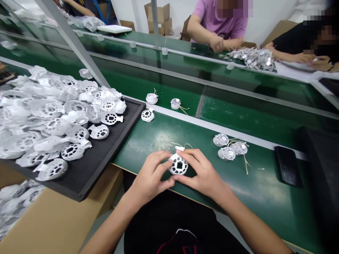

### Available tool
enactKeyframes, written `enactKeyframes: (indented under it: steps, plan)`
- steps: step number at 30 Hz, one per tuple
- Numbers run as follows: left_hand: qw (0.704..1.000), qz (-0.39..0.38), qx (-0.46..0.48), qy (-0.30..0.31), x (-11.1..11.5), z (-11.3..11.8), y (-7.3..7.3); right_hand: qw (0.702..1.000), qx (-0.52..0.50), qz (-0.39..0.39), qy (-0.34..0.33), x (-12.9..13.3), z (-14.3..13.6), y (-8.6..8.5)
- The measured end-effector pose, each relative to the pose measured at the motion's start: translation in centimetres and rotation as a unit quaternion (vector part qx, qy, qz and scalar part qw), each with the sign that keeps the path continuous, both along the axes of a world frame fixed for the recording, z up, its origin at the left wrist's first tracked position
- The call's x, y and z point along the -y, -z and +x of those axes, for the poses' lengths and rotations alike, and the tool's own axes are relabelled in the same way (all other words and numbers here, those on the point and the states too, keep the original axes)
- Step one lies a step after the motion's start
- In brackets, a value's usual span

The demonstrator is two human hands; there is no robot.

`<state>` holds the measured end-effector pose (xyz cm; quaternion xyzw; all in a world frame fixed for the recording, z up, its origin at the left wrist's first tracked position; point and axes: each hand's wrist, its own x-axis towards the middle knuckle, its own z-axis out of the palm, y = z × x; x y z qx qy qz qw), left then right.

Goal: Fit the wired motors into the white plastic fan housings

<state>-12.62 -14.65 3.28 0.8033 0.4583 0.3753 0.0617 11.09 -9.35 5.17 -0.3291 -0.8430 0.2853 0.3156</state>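
Between my two hands is a round white plastic housing (pixel 179 165) with a ring of cut-outs and a square opening in its middle. My left hand (pixel 155 173) grips its left rim, and my right hand (pixel 201 171) grips the right side and top. Thin wires stick out behind its top tab. The part is over the near edge of the green bench (pixel 148 141). To the right lie several round clear-and-white units with wires, among them a wired unit (pixel 227 153). A similar white housing (pixel 147 115) lies up and to the left.
A black tray (pixel 106 160) heaped with white housings (pixel 53 106) stands at left, above a cardboard box (pixel 53 218). A phone (pixel 288 165) lies at right. Wired units (pixel 175 103) sit on the green belt (pixel 238 113). Across it, people work beside silvery parts (pixel 254 58).
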Motion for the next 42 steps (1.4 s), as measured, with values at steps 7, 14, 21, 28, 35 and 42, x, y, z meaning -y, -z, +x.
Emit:
enactKeyframes:
  steps: [7, 14, 21, 28, 35, 42]
  plan:
    - [0.985, -0.172, 0.011, -0.010, -3.1, 2.2, 1.7, 0.994, 0.040, -0.041, 0.097, -1.1, 0.7, 0.3]
    - [0.974, -0.226, 0.022, -0.018, -3.7, 2.8, 3.9, 0.995, 0.055, -0.055, 0.060, -1.8, 0.4, 1.8]
    - [0.976, -0.215, -0.004, -0.020, -3.6, 3.1, 4.0, 0.994, 0.073, -0.053, 0.062, -1.8, 0.4, 2.2]
    - [0.975, -0.219, 0.017, 0.027, -3.9, 2.4, 3.6, 0.989, 0.126, -0.046, 0.058, -2.3, 0.6, 2.9]
    - [0.925, -0.334, 0.178, 0.031, -5.8, 2.5, 0.4, 0.997, -0.007, 0.003, 0.071, -2.1, 0.5, 3.5]
    - [0.974, -0.216, 0.007, -0.064, -20.0, 7.1, -1.5, 0.984, -0.017, -0.024, 0.177, -4.1, 2.2, 5.6]
